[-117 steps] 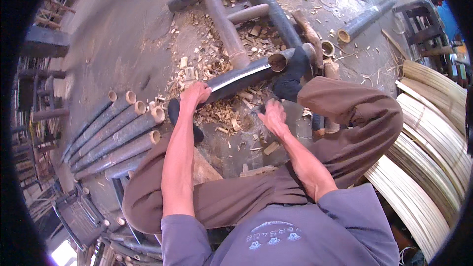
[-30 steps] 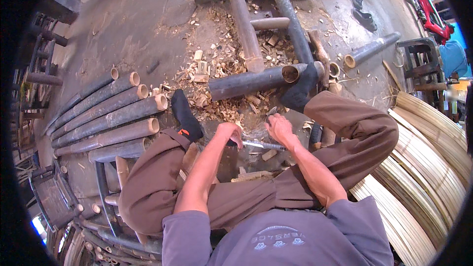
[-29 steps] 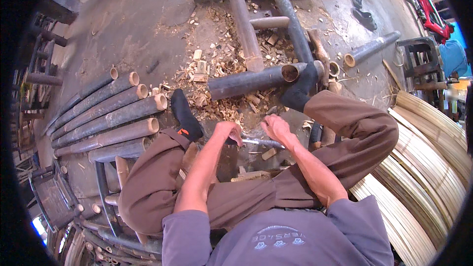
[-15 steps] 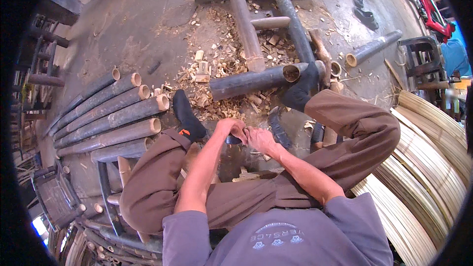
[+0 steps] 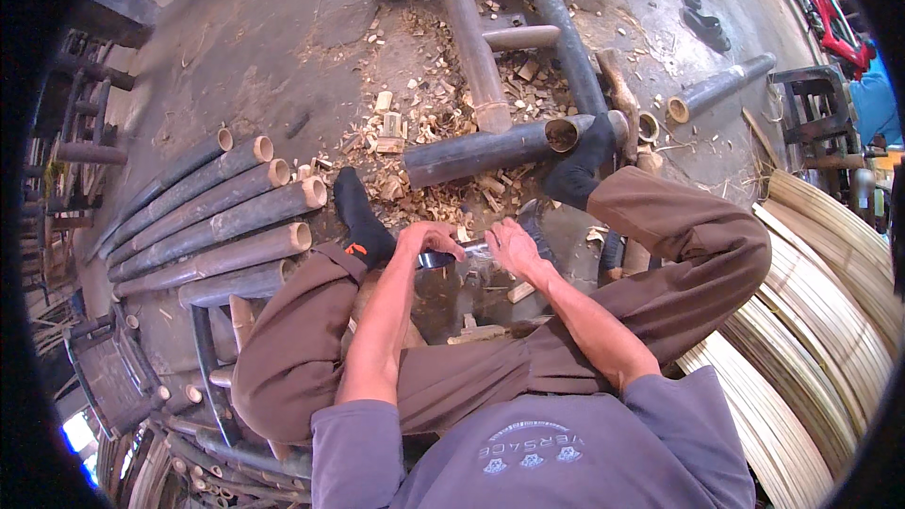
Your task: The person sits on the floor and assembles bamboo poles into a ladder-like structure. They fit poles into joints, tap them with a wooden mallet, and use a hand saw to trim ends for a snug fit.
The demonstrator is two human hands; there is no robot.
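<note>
Between my feet, my left hand (image 5: 432, 239) is closed round a dark, shiny, rounded object (image 5: 436, 259), whose kind I cannot make out. My right hand (image 5: 514, 247) is a little to the right, fingers bent and pressed together. A thin, greyish strip (image 5: 476, 246) spans the gap between the hands. What my right fingers grip is mostly hidden under them. Just beyond, a thick dark bamboo pole (image 5: 476, 155) lies across the floor, my right foot (image 5: 589, 155) against its right part. It forms the near side of a bamboo frame, with a rail (image 5: 471, 52) running away from it.
Wood chips (image 5: 386, 146) litter the floor round the frame. Several cut bamboo poles (image 5: 217, 221) lie at left. Split bamboo strips (image 5: 801, 320) are stacked at right. A short pole (image 5: 721, 88), sandals (image 5: 704, 28) and a dark stool (image 5: 815, 108) are farther right.
My hands have moved apart, the left one leftward and the right one rightward and slightly up. More of the dark object and the greyish strip now shows between them.
</note>
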